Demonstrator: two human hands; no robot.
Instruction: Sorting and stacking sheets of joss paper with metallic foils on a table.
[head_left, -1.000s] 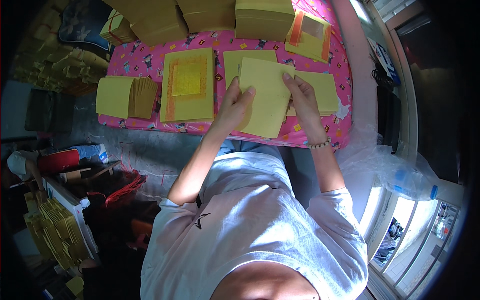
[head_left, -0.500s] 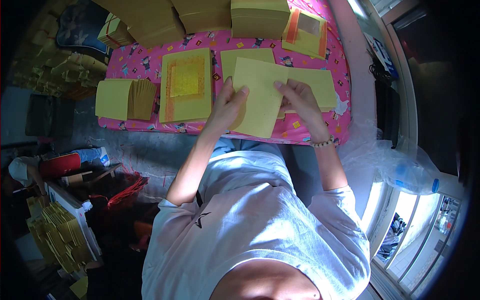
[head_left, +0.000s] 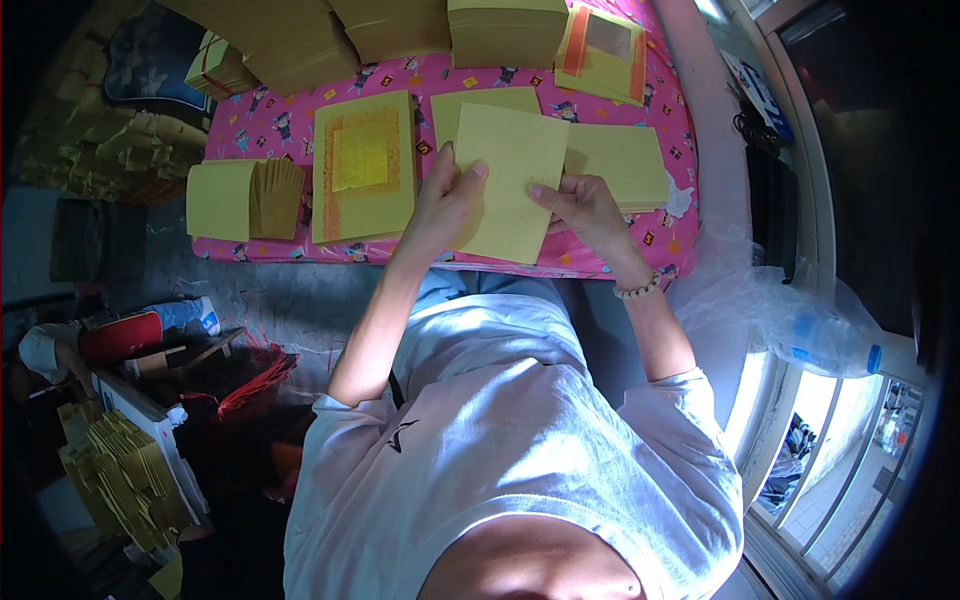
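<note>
Above the near edge of the table I hold a plain yellow paper sheet [head_left: 512,175], tilted slightly. My left hand [head_left: 447,208] pinches its left edge, thumb on top and fingers behind. On the other side, my right hand [head_left: 592,212] is closed on the right edge, its thumb on the face of the paper. Partly hidden behind the sheet lies another yellow paper [head_left: 450,112]. A low stack of yellow paper [head_left: 625,165] rests to the right. Left of my hands is a yellow pile whose top has an orange border and bright yellow middle [head_left: 362,160]. Farther left sits a fanned paper stack [head_left: 218,202].
Tall yellow stacks [head_left: 505,38] line the back of the pink patterned tablecloth [head_left: 285,125]. At the back right lies a paper with orange bands [head_left: 577,45]. A plastic bottle [head_left: 835,345] is at right. Another person [head_left: 50,347] sits at lower left near red strings [head_left: 262,385].
Both hands and the paper sheet have shifted slightly left. My right hand's grip has slid a little lower along the edge. The view has moved a little.
</note>
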